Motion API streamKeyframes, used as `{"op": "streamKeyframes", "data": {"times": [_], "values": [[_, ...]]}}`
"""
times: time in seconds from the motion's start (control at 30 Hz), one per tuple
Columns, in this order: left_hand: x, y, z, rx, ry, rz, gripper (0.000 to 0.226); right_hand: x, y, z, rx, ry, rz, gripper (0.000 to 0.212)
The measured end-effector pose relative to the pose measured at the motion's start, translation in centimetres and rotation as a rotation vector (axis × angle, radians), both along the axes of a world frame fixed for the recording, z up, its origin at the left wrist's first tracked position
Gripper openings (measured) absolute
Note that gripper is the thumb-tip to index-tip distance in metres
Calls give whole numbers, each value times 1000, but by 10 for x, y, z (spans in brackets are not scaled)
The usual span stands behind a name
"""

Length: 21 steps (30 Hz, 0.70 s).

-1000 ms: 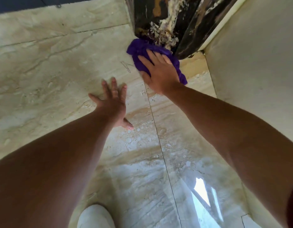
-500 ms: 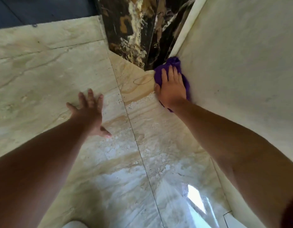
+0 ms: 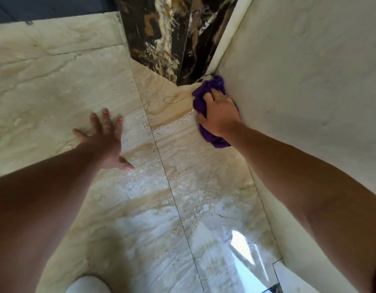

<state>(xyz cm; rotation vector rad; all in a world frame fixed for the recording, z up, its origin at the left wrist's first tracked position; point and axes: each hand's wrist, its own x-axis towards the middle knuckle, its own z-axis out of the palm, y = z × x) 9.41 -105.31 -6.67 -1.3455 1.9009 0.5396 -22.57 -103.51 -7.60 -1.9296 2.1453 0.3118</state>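
A crumpled purple cloth (image 3: 206, 89) lies on the beige marble floor (image 3: 193, 166), pushed into the corner where the pale wall (image 3: 299, 81) meets a dark marble column (image 3: 166, 39). My right hand (image 3: 221, 113) lies on top of the cloth with its fingers bent into the fabric and presses it against the foot of the wall. Part of the cloth sticks out below my wrist. My left hand (image 3: 102, 138) rests flat on the floor to the left, fingers spread, holding nothing.
A thin curled hair or thread (image 3: 174, 100) lies on the floor just left of the cloth. A tile joint (image 3: 172, 191) runs down the floor between my arms. A white rounded shape (image 3: 88, 284) shows at the bottom edge. The wall closes off the right side.
My right hand has slid the cloth from the column's foot to the right, into the corner against the wall, and its fingers have bent. My left hand stays planted on the floor.
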Motion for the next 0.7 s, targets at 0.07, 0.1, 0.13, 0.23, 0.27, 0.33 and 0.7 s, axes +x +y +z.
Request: {"op": "streamKeyframes", "data": {"times": [0.07, 0.1, 0.13, 0.23, 0.27, 0.33, 0.7], "values": [[1, 2, 3, -5, 4, 12, 158, -1, 24, 4, 21, -10, 1, 65], [0, 2, 4, -11, -5, 12, 158, 1, 36, 4, 30, -19, -17, 64], [-4, 3, 5, -18, -16, 8, 158, 3, 49, 4, 30, -32, -45, 62], [-15, 6, 16, -29, -78, 38, 156, 21, 85, 0, 73, -30, -136, 54], [-18, 8, 20, -32, -100, 59, 155, 26, 97, 0, 88, -17, -165, 51], [-21, 16, 26, -50, -124, 128, 152, 28, 119, 3, 93, 28, -195, 45], [-135, 77, 148, -110, 667, 668, 45, 19, 116, 139, -61, -397, -650, 29]]}}
